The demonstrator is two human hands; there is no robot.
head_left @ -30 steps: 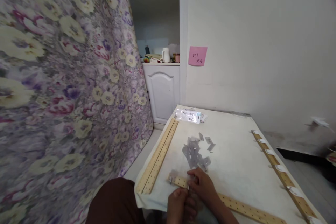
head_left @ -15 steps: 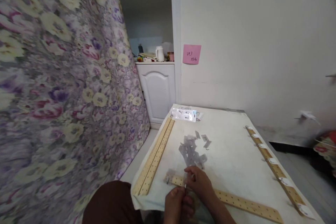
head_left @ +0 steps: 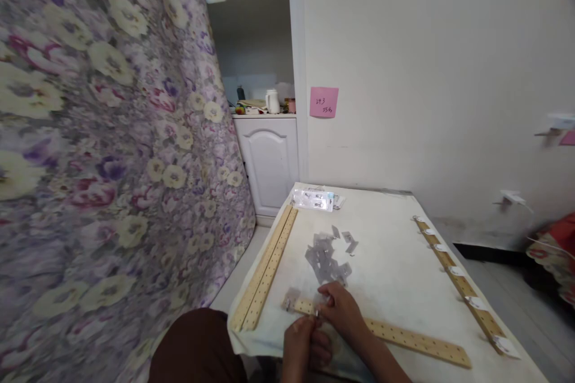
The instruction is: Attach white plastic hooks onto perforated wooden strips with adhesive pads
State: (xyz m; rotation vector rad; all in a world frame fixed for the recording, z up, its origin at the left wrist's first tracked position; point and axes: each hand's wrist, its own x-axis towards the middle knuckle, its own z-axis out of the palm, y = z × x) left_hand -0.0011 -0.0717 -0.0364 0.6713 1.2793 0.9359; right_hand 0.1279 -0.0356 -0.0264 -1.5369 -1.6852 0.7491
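Observation:
A light wooden strip with rows of holes lies across the near side of the table, and both hands meet near its left end. My left hand is closed at the strip's near edge, thumb and finger pinched by a small shiny metal piece. My right hand comes over the strip with its fingertips pinched just above that piece. What sits between the fingers is too small and too covered to name. Left of the hands, a clear plastic tab with a metal fitting is on the strip's end.
A pile of small grey translucent packets lies beyond my hands. Two perforated wooden strips run along the left edge. Another strip carrying white tags lies along the right edge. A clear blister pack rests at the back.
The camera view has tilted up and shifted slightly. Both hands stay at the same place on the strip, with only a slight shift of the fingers.

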